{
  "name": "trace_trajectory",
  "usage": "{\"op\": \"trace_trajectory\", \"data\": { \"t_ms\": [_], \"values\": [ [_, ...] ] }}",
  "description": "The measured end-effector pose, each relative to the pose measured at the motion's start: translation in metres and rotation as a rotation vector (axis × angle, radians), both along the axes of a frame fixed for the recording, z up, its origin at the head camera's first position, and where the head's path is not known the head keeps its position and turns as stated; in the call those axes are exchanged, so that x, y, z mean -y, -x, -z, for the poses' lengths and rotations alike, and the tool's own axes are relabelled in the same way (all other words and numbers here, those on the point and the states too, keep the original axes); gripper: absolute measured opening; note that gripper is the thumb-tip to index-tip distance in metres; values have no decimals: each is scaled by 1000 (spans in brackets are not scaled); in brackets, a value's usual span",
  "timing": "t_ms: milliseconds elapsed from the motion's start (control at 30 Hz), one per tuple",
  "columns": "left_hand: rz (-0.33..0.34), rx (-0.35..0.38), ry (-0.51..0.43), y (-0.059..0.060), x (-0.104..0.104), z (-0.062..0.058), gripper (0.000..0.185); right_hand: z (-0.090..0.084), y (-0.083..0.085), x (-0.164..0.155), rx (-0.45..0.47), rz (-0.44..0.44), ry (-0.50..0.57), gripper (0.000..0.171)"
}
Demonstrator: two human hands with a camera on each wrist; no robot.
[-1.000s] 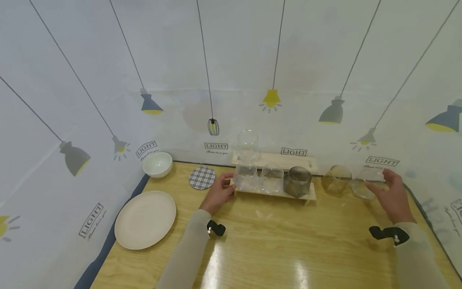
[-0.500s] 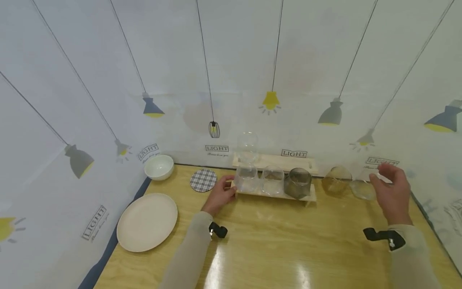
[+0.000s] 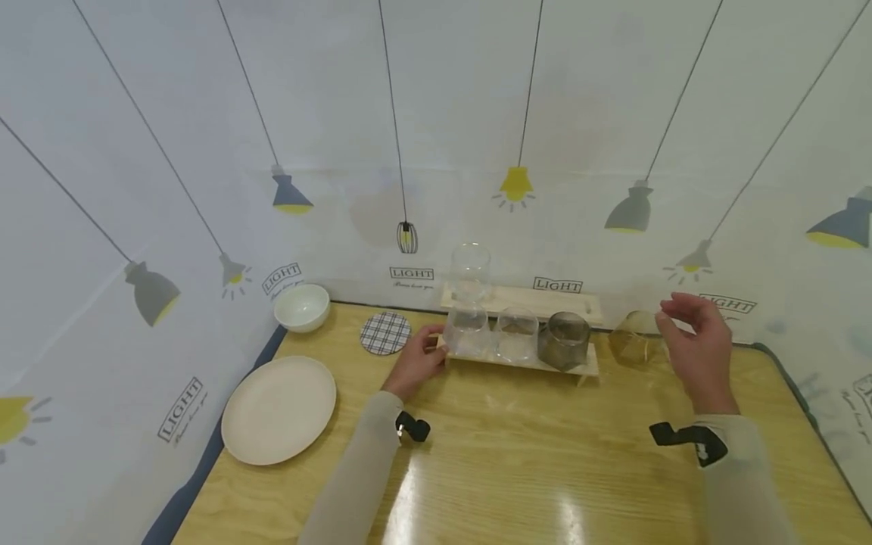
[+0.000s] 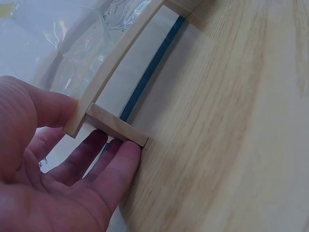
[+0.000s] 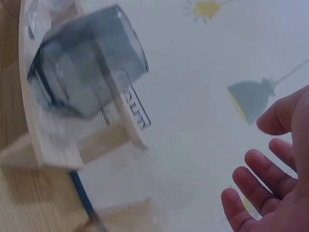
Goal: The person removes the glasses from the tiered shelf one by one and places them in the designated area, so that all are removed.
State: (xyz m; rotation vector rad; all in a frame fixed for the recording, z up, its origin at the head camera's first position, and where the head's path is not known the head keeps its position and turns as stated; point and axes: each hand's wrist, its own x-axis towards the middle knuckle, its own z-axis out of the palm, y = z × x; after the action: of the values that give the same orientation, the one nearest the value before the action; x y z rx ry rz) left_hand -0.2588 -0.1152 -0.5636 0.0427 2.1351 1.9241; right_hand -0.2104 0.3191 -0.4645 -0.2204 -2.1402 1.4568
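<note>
My left hand [image 3: 417,363] grips the left end of a two-tier wooden rack [image 3: 531,365]. In the left wrist view its thumb lies against the shelf end and its fingers touch the rack's leg [image 4: 118,124]. On the lower tier stand two clear glasses [image 3: 467,330] and a smoky grey glass [image 3: 564,341]. Another clear glass [image 3: 470,271] is on the upper tier's left end. My right hand [image 3: 702,356] is beside an amber glass [image 3: 632,341] on the table. It holds nothing, its fingers apart and loosely bent in the right wrist view.
A plaid round coaster [image 3: 385,333], a pale bowl [image 3: 303,309] and a large cream plate [image 3: 279,410] are on the table's left side. Close behind the rack is a wall covering [image 3: 586,242] printed with lamps. The wooden table [image 3: 545,454] stretches in front.
My right hand has left the clear glass at the far right and moved left, towards the amber glass; it now covers that clear glass's place. My left hand stays on the rack.
</note>
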Motion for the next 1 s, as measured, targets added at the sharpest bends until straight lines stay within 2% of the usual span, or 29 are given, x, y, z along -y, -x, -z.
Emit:
{"op": "trace_trajectory", "data": {
  "t_ms": [167,267,433,633,1000],
  "values": [
    [-13,-12,11,0,0,-3,43,-11,5,26,-43,-97,-3,31],
    [-18,-4,15,1,0,-1,43,-13,8,42,-58,-154,-15,30],
    [-4,-9,7,1,0,2,42,-15,15,67,-60,-218,-58,33],
    [-4,-8,-2,-3,2,3,43,-20,22,98,-31,-314,-44,40],
    [-4,-3,2,-1,-3,-1,44,-29,53,147,16,-365,-132,48]
  ]
}}
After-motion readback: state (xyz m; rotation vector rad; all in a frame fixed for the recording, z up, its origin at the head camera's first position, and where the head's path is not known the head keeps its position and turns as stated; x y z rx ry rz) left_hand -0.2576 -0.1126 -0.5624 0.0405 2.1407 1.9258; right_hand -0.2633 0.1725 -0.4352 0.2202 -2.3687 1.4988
